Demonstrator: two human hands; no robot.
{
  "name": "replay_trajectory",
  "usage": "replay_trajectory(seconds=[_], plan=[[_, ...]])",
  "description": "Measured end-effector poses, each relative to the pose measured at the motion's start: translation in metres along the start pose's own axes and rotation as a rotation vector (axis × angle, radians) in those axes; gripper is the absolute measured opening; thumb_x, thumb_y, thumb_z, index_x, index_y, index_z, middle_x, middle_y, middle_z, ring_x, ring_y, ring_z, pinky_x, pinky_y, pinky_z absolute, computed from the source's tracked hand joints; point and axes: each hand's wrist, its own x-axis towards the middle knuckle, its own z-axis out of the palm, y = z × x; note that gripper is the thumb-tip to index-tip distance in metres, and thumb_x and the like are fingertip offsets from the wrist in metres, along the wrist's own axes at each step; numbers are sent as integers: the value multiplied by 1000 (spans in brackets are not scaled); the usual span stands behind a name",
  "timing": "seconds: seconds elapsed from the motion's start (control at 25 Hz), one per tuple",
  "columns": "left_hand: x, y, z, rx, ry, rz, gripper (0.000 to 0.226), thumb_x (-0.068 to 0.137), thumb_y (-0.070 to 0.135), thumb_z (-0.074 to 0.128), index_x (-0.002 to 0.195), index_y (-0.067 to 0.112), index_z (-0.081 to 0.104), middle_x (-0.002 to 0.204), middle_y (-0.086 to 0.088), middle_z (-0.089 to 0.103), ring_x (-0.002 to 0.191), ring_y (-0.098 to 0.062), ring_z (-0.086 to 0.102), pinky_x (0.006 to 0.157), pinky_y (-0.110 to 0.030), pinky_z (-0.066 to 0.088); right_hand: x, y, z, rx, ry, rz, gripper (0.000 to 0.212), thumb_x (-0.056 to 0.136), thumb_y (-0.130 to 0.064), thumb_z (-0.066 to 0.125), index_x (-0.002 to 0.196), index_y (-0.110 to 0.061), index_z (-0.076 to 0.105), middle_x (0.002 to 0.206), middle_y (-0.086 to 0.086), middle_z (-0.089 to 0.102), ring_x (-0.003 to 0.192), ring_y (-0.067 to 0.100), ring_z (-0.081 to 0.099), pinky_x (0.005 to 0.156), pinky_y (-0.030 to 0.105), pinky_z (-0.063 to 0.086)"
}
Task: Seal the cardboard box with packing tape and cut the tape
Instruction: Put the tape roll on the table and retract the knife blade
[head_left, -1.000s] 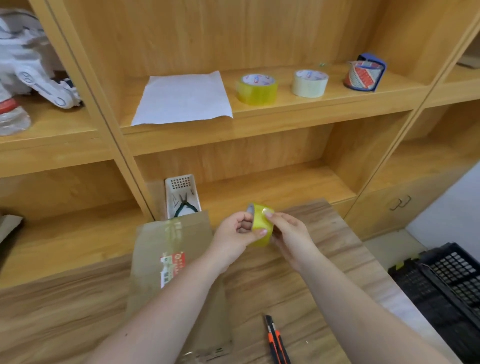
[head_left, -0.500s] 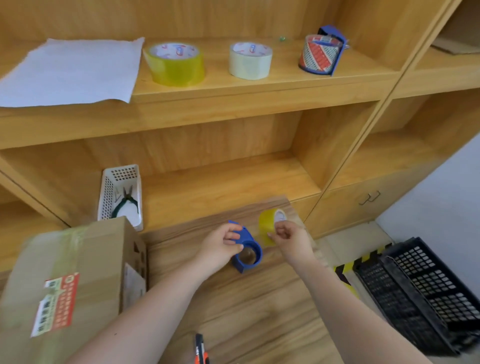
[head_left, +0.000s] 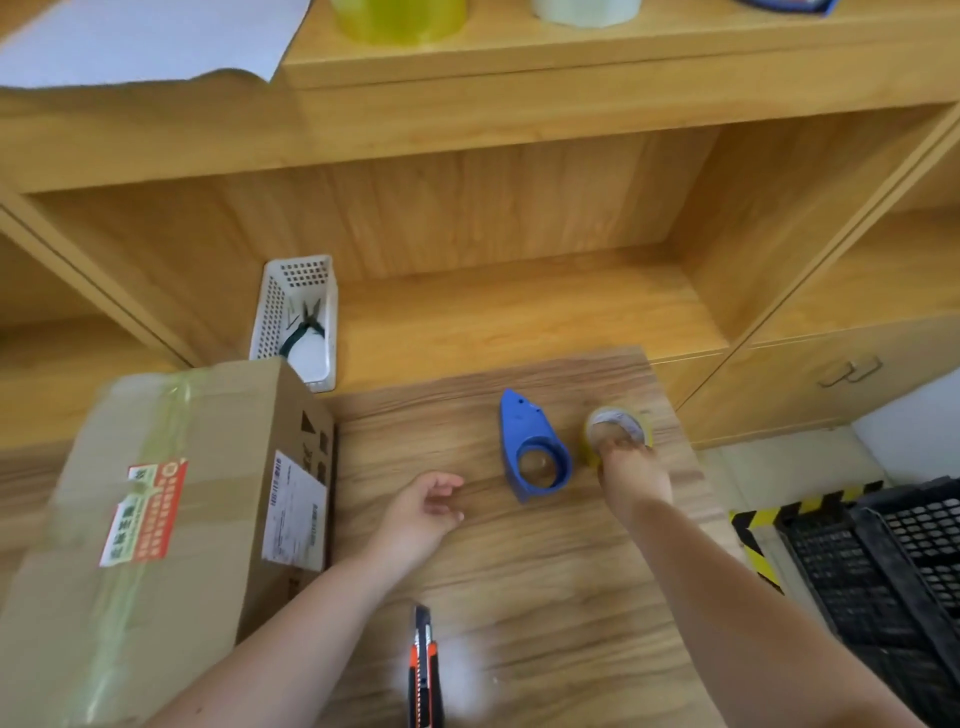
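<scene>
Both hands had parted since half a second before: the left hand (head_left: 423, 506) had let go of the blue dispenser (head_left: 532, 449), which now lay alone on the surface (head_left: 545, 597), and the view had dipped lower and closer. The tape roll (head_left: 618, 431) stood on its edge near the far right corner of the surface, just right of the dispenser, with the right hand (head_left: 631, 475) closed on its near side, fingertips in the core. The left hand hovered open and empty, palm half up, well left of the roll and between the dispenser and the box (head_left: 171, 519).

The box sat at the left edge of the surface, its long axis running away from the person, greenish tape already down its top seam. So the roll lay to the right of the box with the dispenser between them; the right hand would have to carry it leftward across the surface, while the left hand was nearer the box to steady it. The cutter (head_left: 423, 670) lay near the front edge, long axis pointing away, closer to the left hand.

A red and green sticker on the box top and a white shipping label on its side carried print too blurred to read; black handling marks showed above the label
</scene>
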Motion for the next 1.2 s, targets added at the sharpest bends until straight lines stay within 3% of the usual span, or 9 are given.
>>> replay_trajectory(seconds=[0.08, 0.2, 0.4, 0.6, 0.76, 0.88, 0.96, 1.08, 1.2], plan=[[-5, -5, -4, 1, 14, -12, 37, 81, -2, 68, 111, 19, 63, 119, -5, 60, 98, -15, 60, 70, -7, 42, 1, 0, 5, -63, -18, -3, 43, 88, -5, 47, 130, -12, 45, 123, 10, 61, 119, 30, 49, 94, 37, 41], [-14, -7, -8, -12, 27, -11, 35, 82, 0, 68, 109, 22, 63, 119, -4, 60, 103, -16, 59, 76, -15, 43, -6, -3, 3, 122, 13, 69, 45, 89, -11, 51, 132, -14, 43, 134, 11, 53, 130, 32, 37, 102, 41, 37], [-47, -13, -16, 21, 11, 25, 36, 83, 2, 66, 116, 19, 62, 122, -6, 59, 104, -18, 58, 80, -20, 41, -60, -43, -11, 481, 258, 32, 48, 82, -4, 58, 128, -14, 50, 128, 12, 54, 119, 33, 42, 97, 44, 38], [-85, -54, -9, 48, -30, -7, 43, 85, -1, 58, 124, 17, 57, 124, -6, 58, 97, -12, 54, 60, -1, 38, -153, -122, 23, 724, 6, -69, 42, 79, -12, 63, 120, -13, 56, 119, 10, 57, 110, 29, 54, 96, 33, 43], [-103, -105, 3, 94, 3, -200, 46, 80, 24, 60, 125, 28, 49, 119, -2, 62, 98, -20, 58, 76, -23, 44, -207, -173, 71, 803, -266, 163, 38, 76, -34, 56, 107, -12, 52, 107, 11, 62, 100, 31, 60, 81, 35, 48], [-102, -135, 17, -135, -29, -424, 31, 78, 22, 59, 108, 21, 51, 107, -12, 64, 93, -30, 62, 69, -33, 51, -228, -197, 94, 891, -321, 317, 38, 74, -40, 61, 102, -15, 53, 100, 5, 62, 99, 29, 60, 80, 36, 49], [-100, -139, 21, -222, -38, -453, 12, 87, 20, 57, 99, 18, 58, 102, -12, 65, 94, -30, 62, 72, -34, 53, -231, -203, 109, 1013, -279, 373, 38, 65, -43, 61, 95, -20, 57, 93, 3, 63, 89, 25, 64, 77, 38, 53], [-90, -135, 22, -234, -63, -397, 20, 93, 21, 54, 96, 9, 69, 96, -11, 69, 100, -31, 65, 94, -44, 52, -229, -205, 106, 1190, -158, 428, 28, 72, -34, 67, 95, -20, 61, 86, -2, 69, 83, 19, 68, 75, 35, 55], [-90, -102, 11, -333, -76, -294, 17, 95, 18, 55, 87, 17, 69, 93, -9, 70, 95, -29, 67, 90, -45, 54, -222, -200, 72, 1361, -12, 450, 20, 82, -16, 68, 101, -17, 60, 78, -4, 65, 70, 13, 66, 61, 27, 52]])
